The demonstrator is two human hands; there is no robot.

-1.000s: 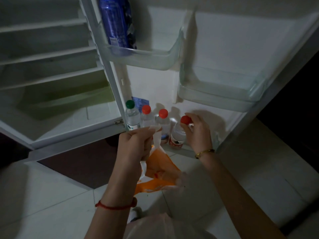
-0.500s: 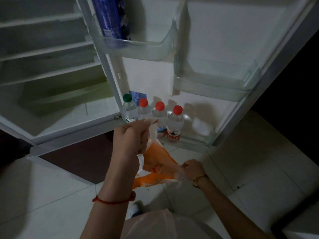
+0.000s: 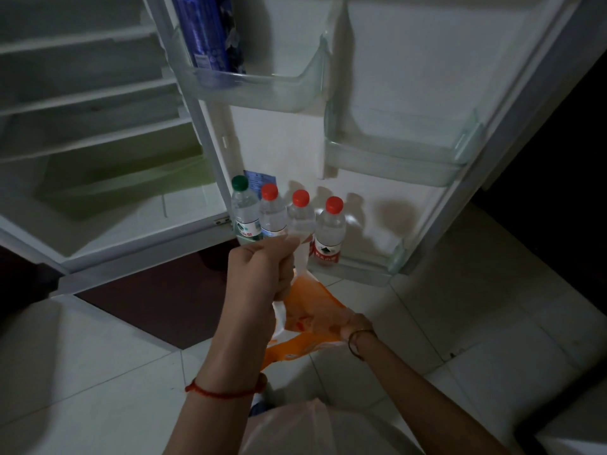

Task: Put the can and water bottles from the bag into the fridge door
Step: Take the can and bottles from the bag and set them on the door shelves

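**Now the can and four bottles stand in the door, both hands on the bag**

Up in the open white fridge door [image 3: 410, 60], the tall blue metal can [image 3: 205, 37] stands upright at the left end of the upper clear plastic door bin [image 3: 295, 90]. On the lowest door shelf [image 3: 361, 270], four clear plastic water bottles stand upright in one row, close beside each other: one with a green cap [image 3: 244, 211] at the left, then three with red caps [image 3: 271, 213] [image 3: 300, 213] [image 3: 330, 228].

Below them hangs the thin orange and white plastic bag [image 3: 308, 307]. The left hand [image 3: 259, 274] grips its bunched top in a closed fist, in front of the bottles. The right hand [image 3: 353, 323] holds the bag lower, at its right side, with the fingers curled on the film. What is inside the bag, I cannot tell.

At the left, the fridge body shows its white shelves [image 3: 82, 93]. The white tiled floor [image 3: 98, 356] lies under everything, with a dark brown patch [image 3: 147, 290] below the fridge. The room is dim.

One second ago the right hand was on the red cap of the rightmost bottle. Now this bottle stands free, and the hand is down at the bag. The left hand keeps the same grip.
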